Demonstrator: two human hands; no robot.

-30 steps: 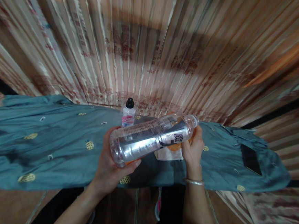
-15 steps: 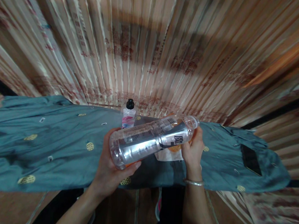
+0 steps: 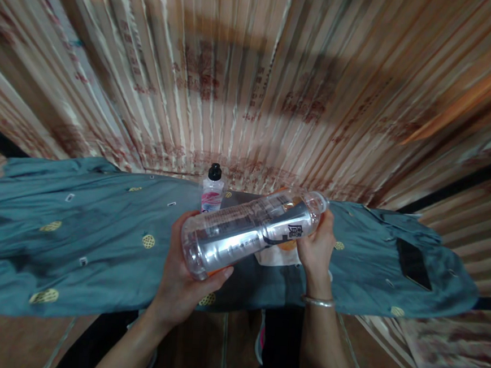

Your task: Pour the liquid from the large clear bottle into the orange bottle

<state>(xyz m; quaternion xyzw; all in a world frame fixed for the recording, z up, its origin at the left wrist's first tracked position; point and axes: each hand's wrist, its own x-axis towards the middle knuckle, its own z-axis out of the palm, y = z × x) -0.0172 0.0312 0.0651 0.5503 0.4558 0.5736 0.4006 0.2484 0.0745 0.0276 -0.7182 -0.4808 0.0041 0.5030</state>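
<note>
A large clear plastic bottle (image 3: 241, 237) with a silvery label and dark characters lies tilted between my hands, its neck up to the right. My left hand (image 3: 187, 281) cups the base end, thumb along the underside. My right hand (image 3: 317, 243), with a bangle on the wrist, grips the neck end; its fingers are partly hidden behind the bottle. Behind the bottle stands a small clear bottle (image 3: 212, 190) with a black cap and a pink and blue label. Partly covered below the large bottle is a white and orange item (image 3: 277, 257) whose kind I cannot make out.
A green cloth with yellow pineapple prints (image 3: 108, 252) covers the narrow table. On its right end lies a black phone (image 3: 413, 264). A pleated patterned curtain (image 3: 235, 92) hangs right behind the table. My legs and the tiled floor (image 3: 207, 345) show below.
Almost nothing differs. Both hands keep their hold on the large bottle, and the whole view has shifted very slightly.
</note>
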